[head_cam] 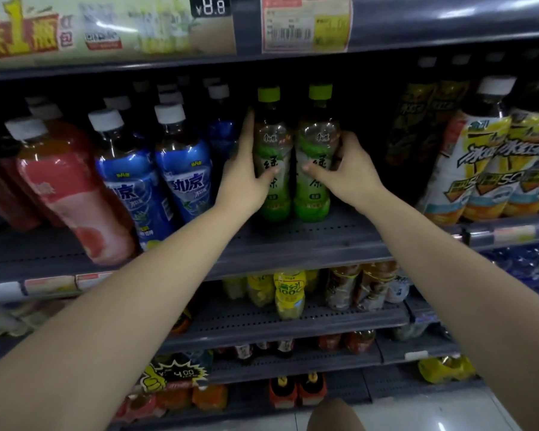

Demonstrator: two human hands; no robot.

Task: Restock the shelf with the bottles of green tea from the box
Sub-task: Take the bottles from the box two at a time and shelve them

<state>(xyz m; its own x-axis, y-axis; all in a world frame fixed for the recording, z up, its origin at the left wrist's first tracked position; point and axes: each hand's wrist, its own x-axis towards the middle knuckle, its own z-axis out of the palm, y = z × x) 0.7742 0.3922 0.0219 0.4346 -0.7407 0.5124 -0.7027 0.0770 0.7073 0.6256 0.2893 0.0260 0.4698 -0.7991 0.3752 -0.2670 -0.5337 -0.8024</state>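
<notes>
On the grey perforated metal shelf [318, 237], at its middle, two clear plastic green tea bottles with lime-green caps stand upright and side by side, touching. The left hand [246, 172] wraps the left green tea bottle [273, 157], its fingers running up the bottle's left side and its thumb pressed across the label in front. The right hand [347, 169] grips the right green tea bottle [313, 157] in the same way, fingers curled round the right side and thumb on the label. Both bare forearms reach in from the near edge of the view.

Just left of the pair stand blue-labelled bottles with white caps [184, 169], and further left a pink-labelled bottle with a white cap [72, 194] leans forward. To the right, past a dark gap, yellow-and-white labelled bottles [486, 163] fill the shelf. Above, a price strip shows a tag reading 8.8 [210, 5]. Lower shelves hold small yellow bottles [288, 292] and other drinks, too blurred to tell apart.
</notes>
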